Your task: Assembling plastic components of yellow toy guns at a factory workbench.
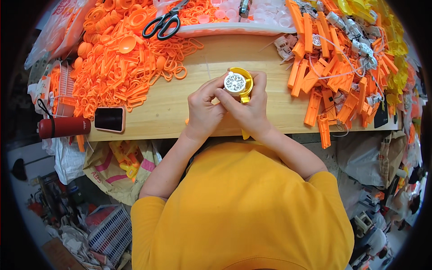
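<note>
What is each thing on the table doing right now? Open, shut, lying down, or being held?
Yellow round toy part: held up, white disc on top.
Left hand: gripping the part.
Right hand: gripping the part.
Scissors: lying flat, blades look shut.
Phone: flat, screen dark.
Red bottle: on its side, capped.

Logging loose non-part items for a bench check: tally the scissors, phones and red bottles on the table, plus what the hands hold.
Scissors: 1
Phone: 1
Red bottle: 1
Yellow housing with white disc, held by left hand and right hand: 1
Total: 4
</note>
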`<action>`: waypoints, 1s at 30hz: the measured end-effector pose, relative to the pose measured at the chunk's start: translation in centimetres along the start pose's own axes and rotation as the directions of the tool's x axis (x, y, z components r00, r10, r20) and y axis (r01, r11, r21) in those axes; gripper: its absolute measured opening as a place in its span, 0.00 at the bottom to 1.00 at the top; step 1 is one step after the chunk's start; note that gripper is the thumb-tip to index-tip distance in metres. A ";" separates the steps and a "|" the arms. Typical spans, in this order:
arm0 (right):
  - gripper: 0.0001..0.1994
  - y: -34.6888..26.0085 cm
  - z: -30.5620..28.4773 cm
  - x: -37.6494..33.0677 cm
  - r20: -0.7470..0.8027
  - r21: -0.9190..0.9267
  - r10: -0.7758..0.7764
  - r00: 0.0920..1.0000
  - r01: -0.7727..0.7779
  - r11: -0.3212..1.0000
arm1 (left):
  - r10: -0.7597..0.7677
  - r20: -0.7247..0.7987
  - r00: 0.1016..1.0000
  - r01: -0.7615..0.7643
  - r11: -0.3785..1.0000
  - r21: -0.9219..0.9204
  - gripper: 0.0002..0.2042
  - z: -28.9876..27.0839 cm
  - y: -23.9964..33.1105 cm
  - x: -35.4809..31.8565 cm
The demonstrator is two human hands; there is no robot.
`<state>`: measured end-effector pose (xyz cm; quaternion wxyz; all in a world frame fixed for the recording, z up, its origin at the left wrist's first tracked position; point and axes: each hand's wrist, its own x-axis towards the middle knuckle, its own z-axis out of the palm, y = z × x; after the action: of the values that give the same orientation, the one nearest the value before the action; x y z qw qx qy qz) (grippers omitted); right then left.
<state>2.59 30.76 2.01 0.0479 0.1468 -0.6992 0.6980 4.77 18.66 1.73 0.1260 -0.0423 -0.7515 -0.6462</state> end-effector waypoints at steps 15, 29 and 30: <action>0.15 2.0 -1.0 0.1 -0.175 0.152 0.039 0.984 -0.012 0.988 | 0.071 0.133 0.989 -0.084 0.992 0.092 0.22 1.1 1.0 2.2; 0.26 5.7 -7.0 0.1 0.185 -0.386 -0.256 0.949 0.310 0.869 | 0.135 0.581 0.802 -0.541 0.575 0.614 0.27 1.8 0.7 6.3; 0.24 5.6 -6.8 0.0 0.161 -0.388 -0.246 0.956 0.291 0.874 | 0.213 0.520 0.827 -0.533 0.589 0.607 0.24 1.4 0.4 5.9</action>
<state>0.14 37.40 -3.26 0.1365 0.2662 -0.8036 0.5144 -1.05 19.52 3.34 0.1144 -0.2775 -0.9268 -0.2256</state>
